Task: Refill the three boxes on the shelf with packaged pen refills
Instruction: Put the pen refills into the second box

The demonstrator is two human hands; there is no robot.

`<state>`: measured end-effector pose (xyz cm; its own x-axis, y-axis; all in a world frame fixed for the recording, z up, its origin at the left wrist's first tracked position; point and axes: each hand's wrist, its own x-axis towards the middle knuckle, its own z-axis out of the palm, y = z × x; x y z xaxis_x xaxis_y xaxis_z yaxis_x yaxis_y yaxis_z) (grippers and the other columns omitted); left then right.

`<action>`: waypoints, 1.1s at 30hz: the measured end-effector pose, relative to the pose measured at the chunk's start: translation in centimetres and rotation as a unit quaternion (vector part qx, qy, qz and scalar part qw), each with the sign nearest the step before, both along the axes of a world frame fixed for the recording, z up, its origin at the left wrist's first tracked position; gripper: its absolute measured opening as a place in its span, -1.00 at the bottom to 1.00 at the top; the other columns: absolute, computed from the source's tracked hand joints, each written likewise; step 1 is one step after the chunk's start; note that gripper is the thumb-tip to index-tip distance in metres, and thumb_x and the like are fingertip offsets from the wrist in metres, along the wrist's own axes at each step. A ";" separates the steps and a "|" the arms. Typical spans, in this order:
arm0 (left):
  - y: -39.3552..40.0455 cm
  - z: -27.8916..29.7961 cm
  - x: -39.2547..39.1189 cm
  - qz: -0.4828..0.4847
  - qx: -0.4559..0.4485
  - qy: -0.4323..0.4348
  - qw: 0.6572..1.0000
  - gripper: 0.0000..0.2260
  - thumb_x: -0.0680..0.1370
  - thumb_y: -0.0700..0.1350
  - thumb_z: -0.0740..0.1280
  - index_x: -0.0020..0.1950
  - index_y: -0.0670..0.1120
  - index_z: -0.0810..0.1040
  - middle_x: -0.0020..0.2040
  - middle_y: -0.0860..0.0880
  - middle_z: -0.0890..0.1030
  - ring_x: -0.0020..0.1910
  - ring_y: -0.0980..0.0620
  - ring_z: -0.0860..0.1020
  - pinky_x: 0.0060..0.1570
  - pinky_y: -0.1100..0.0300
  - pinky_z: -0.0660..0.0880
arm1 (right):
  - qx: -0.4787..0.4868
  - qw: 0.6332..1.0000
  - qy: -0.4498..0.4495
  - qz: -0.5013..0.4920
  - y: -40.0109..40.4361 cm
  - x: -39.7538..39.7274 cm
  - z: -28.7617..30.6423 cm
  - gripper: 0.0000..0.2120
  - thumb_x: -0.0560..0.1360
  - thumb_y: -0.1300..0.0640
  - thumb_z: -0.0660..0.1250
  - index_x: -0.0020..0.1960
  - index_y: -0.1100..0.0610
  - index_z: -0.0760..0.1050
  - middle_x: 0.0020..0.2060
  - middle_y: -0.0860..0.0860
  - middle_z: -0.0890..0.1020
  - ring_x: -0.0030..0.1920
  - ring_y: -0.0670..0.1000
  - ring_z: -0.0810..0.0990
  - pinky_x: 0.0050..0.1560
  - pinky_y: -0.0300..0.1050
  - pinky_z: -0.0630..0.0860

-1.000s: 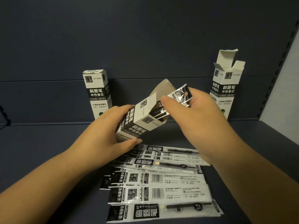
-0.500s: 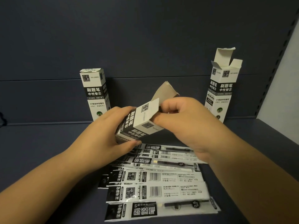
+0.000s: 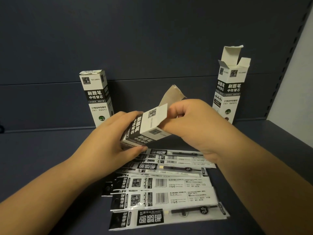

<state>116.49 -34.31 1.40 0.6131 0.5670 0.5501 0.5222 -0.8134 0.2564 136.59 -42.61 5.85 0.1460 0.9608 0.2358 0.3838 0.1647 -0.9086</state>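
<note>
My left hand (image 3: 108, 141) grips a black-and-white refill box (image 3: 149, 128), tilted above the shelf with its open end to the upper right. My right hand (image 3: 191, 124) has its fingers curled at that open end, pinching beside the white side flap; the brown top flap (image 3: 172, 95) stands up behind. Anything inside the box is hidden. A closed box (image 3: 96, 97) stands at the back left. A third box (image 3: 228, 89) stands at the back right with its flaps open. Several packaged pen refills (image 3: 160, 189) lie flat on the shelf below my hands.
The dark blue shelf floor (image 3: 42, 158) meets the back panel (image 3: 152, 48) just behind the boxes. A slotted upright (image 3: 288, 61) and a white wall (image 3: 303, 82) close the right side.
A second ago my right hand held refill packets sticking out of the box's mouth. They have gone down inside, and the fingers have curled against the open end.
</note>
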 end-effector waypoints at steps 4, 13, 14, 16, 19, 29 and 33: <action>0.1 0.0 -0.1 0.001 -0.008 -0.003 1.000 -0.34 0.37 0.17 0.46 0.43 0.27 0.31 0.16 0.34 0.46 0.19 0.33 0.44 0.07 0.39 0.39 | 0.007 1.000 0.003 -0.025 0.2 0.1 -0.2 -0.89 0.36 0.06 0.60 -0.22 0.03 0.69 -0.22 -0.12 0.73 -0.13 -0.14 0.71 -0.15 -0.26 0.65; 0.6 0.1 -0.4 0.022 -0.039 -0.059 0.997 -0.36 0.37 0.15 0.51 0.40 0.26 0.35 0.19 0.32 0.49 0.21 0.34 0.44 0.10 0.36 0.40 | 0.040 0.991 -0.071 -0.106 0.1 2.4 0.5 -0.70 0.54 -0.15 0.38 -0.14 0.09 0.60 -0.46 -0.12 0.49 -0.39 -0.17 0.43 -0.18 -0.08 0.44; 0.7 0.2 -0.4 0.023 -0.041 -0.060 0.997 -0.36 0.37 0.14 0.51 0.40 0.25 0.36 0.18 0.32 0.50 0.21 0.33 0.45 0.11 0.34 0.41 | 0.041 0.988 -0.101 -0.112 0.2 2.5 0.2 -0.76 0.55 -0.09 0.37 -0.15 0.06 0.60 -0.46 -0.13 0.51 -0.39 -0.17 0.44 -0.18 -0.08 0.46; 0.7 0.2 -0.4 0.023 -0.044 -0.063 0.997 -0.37 0.37 0.15 0.51 0.39 0.27 0.36 0.17 0.33 0.50 0.19 0.35 0.45 0.09 0.35 0.41 | 0.014 0.991 -0.112 -0.076 0.4 2.6 -0.1 -0.89 0.54 0.00 0.40 -0.13 0.01 0.61 -0.41 -0.14 0.58 -0.36 -0.18 0.51 -0.16 -0.09 0.49; 0.6 0.3 -0.5 0.019 -0.042 -0.062 0.997 -0.35 0.35 0.17 0.50 0.39 0.31 0.32 0.18 0.36 0.47 0.20 0.39 0.43 0.07 0.40 0.37 | -0.072 0.981 -0.178 0.003 0.4 2.8 -0.3 -0.89 0.50 -0.04 0.46 0.01 -0.08 0.64 -0.22 -0.16 0.69 -0.21 -0.20 0.64 -0.03 -0.13 0.58; 0.0 1.0 -0.5 0.000 -0.058 -0.079 0.995 -0.42 0.34 0.15 0.50 0.21 0.50 0.28 0.14 0.51 0.43 0.17 0.46 0.43 0.00 0.59 0.39 | -0.185 0.877 -0.436 0.075 0.9 2.8 -1.8 -0.34 0.43 -0.29 0.45 0.45 -0.08 0.45 0.22 -0.18 0.59 0.12 -0.14 0.56 0.21 -0.19 0.50; 0.0 1.0 -0.4 -0.013 -0.074 -0.099 0.992 -0.41 0.36 0.06 0.54 0.21 0.47 0.31 0.13 0.46 0.47 0.15 0.45 0.46 -0.05 0.56 0.44 | -0.196 0.880 -0.427 0.078 1.4 2.9 -2.1 -0.40 0.45 -0.24 0.47 0.42 -0.08 0.48 0.04 -0.20 0.57 0.04 -0.16 0.56 0.10 -0.23 0.47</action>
